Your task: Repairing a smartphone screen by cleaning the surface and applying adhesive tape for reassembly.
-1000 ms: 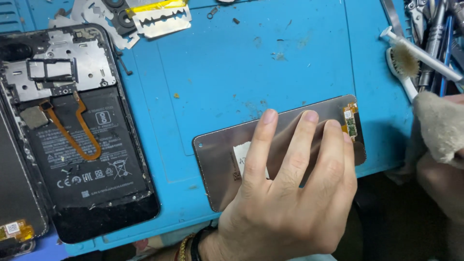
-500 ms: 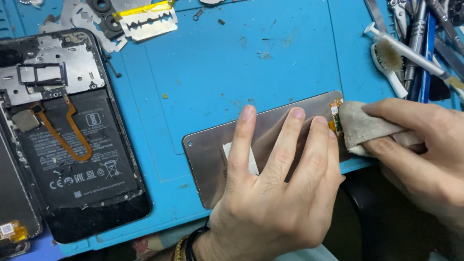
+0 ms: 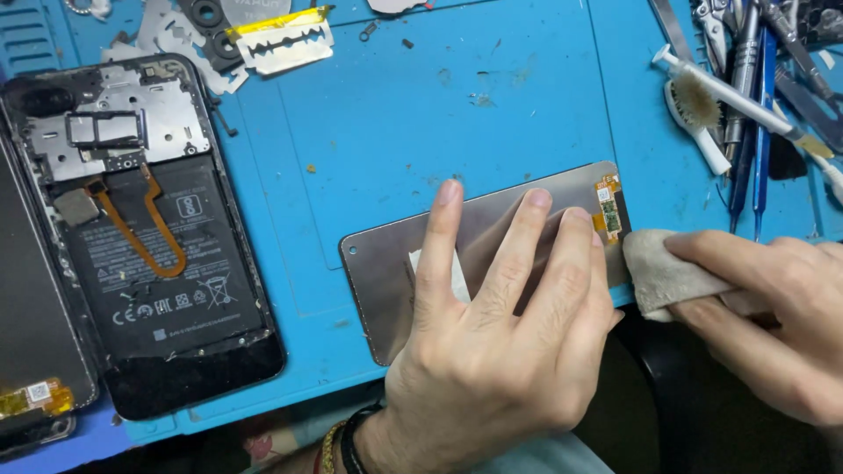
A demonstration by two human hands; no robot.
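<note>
Your left hand (image 3: 492, 351) lies flat, fingers spread and unclenched, pressing down on a grey display panel (image 3: 386, 281) that rests face down near the front edge of the blue work mat (image 3: 395, 132) on the table. Three of your fingers reach across the panel's back, and a small white sticker (image 3: 458, 272) shows between two of them. At the panel's right end sits its orange flex connector (image 3: 608, 211). Your right hand (image 3: 773, 316) has its grip closed on a folded beige cloth (image 3: 663, 272), whose tip touches the panel's right edge just below that connector.

To the left, well apart from the panel, an opened phone body (image 3: 145, 237) lies with its battery and an orange ribbon cable exposed. At the mat's far right lie a white brush (image 3: 698, 110) and several metal tools (image 3: 755, 79).
</note>
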